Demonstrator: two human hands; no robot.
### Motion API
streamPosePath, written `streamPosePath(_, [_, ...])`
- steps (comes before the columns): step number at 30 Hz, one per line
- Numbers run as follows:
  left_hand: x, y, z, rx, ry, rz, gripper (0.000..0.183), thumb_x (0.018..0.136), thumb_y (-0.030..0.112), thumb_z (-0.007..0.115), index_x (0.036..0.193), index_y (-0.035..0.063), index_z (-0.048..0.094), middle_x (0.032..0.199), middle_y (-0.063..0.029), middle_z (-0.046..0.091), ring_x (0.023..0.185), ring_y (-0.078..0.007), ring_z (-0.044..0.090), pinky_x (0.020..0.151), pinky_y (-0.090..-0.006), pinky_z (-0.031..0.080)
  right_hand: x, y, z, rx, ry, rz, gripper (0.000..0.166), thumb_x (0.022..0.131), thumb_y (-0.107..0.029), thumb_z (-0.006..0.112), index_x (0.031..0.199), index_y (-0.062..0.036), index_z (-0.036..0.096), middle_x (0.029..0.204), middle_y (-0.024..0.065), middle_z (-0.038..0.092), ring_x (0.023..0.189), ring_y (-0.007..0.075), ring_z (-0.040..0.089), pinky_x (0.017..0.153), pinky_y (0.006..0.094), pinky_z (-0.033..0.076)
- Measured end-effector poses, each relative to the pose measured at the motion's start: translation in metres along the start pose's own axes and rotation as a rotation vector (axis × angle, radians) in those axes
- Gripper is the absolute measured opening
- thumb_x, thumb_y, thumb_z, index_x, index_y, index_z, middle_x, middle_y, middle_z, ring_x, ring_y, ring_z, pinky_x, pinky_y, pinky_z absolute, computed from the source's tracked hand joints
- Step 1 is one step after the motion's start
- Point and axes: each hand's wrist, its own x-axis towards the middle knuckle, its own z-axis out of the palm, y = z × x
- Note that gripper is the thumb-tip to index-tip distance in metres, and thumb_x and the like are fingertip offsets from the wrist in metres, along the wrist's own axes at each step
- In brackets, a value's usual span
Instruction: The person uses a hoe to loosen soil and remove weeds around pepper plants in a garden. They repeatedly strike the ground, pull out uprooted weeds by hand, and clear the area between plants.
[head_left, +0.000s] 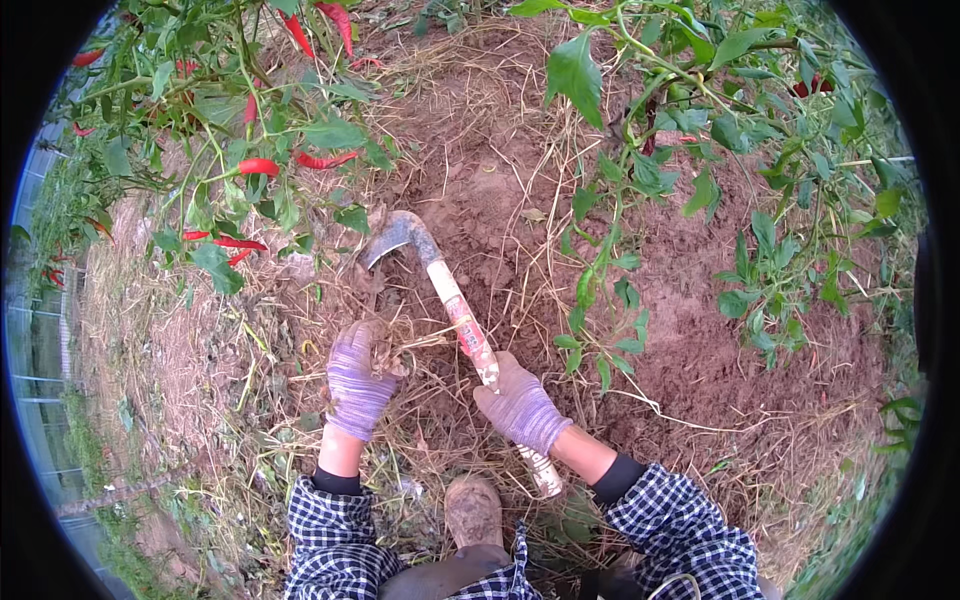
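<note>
My right hand (523, 405), in a purple and white knitted glove, is closed round the pale wooden handle of a short hand hoe (466, 330). The handle bears a red label and dried mud. The hoe's curved metal blade (391, 238) rests at the soil, beside the pepper plant on the left. My left hand (361, 379), gloved the same way, is closed on a clump of dry grass and roots (391, 356) left of the handle. Its fingertips are partly hidden by the clump.
Red chili peppers (259, 166) hang on a plant at the upper left. Another pepper plant (592, 277) reaches in from the right. Dry straw lies over reddish soil (480, 187). A muddy boot (473, 511) stands below my hands. Sheeting (37, 360) borders the far left.
</note>
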Motion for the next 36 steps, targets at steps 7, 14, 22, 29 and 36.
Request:
streamPosePath(7, [0.067,0.002,0.061,-0.436,0.000,-0.131,0.051,0.065,0.005,0.071,0.114,0.0032,0.055,0.132,-0.0179,0.039,0.120,-0.0341,0.043,0.100,-0.0346,0.040,-0.015,0.029,-0.007,0.410,0.322,-0.205,0.042,0.082,-0.012,0.058,0.116,0.0040,0.039,0.077,0.0105,0.056,0.066,0.0171,0.054,0.064,0.0317,0.047])
streamPosePath(14, [0.154,-0.039,0.125,-0.005,-0.192,-0.442,0.045,0.070,0.016,0.070,0.112,0.0028,0.058,0.131,-0.0257,0.041,0.122,-0.0387,0.044,0.101,-0.0405,0.039,0.000,0.002,-0.028,-0.076,0.466,-0.197,0.036,0.083,0.001,0.057,0.117,0.0021,0.044,0.092,0.0118,0.062,0.083,0.0211,0.061,0.075,0.0319,0.048])
streamPosePath(22, [0.163,-0.068,0.111,0.350,-0.353,-0.593,0.035,0.077,0.009,0.061,0.112,0.0048,0.058,0.104,-0.0231,0.064,0.102,-0.0389,0.061,0.085,-0.0466,0.049,0.100,-0.066,-0.003,-0.257,0.457,0.007,0.020,0.094,-0.020,0.052,0.103,-0.0033,0.054,0.081,0.0106,0.061,0.074,0.0228,0.059,0.070,0.0321,0.047])
streamPosePath(29, [0.141,-0.062,0.081,0.338,-0.489,-0.393,0.038,0.076,0.009,0.061,0.114,0.0077,0.057,0.101,-0.0232,0.064,0.096,-0.0387,0.063,0.078,-0.0474,0.051,0.087,-0.060,-0.002,0.504,-0.039,0.296,0.018,0.083,-0.011,0.056,0.094,-0.0079,0.042,0.061,0.0012,0.045,0.042,0.0098,0.045,0.036,0.0277,0.040])
streamPosePath(36, [0.085,-0.082,0.045,0.470,-0.546,-0.500,0.041,0.077,0.007,0.059,0.118,0.0095,0.055,0.106,-0.0197,0.065,0.099,-0.0352,0.063,0.084,-0.0452,0.049,0.060,-0.014,0.022,0.310,0.336,-0.038,0.033,0.082,-0.009,0.057,0.111,-0.0002,0.046,0.069,0.0054,0.050,0.058,0.0145,0.051,0.055,0.0304,0.046])
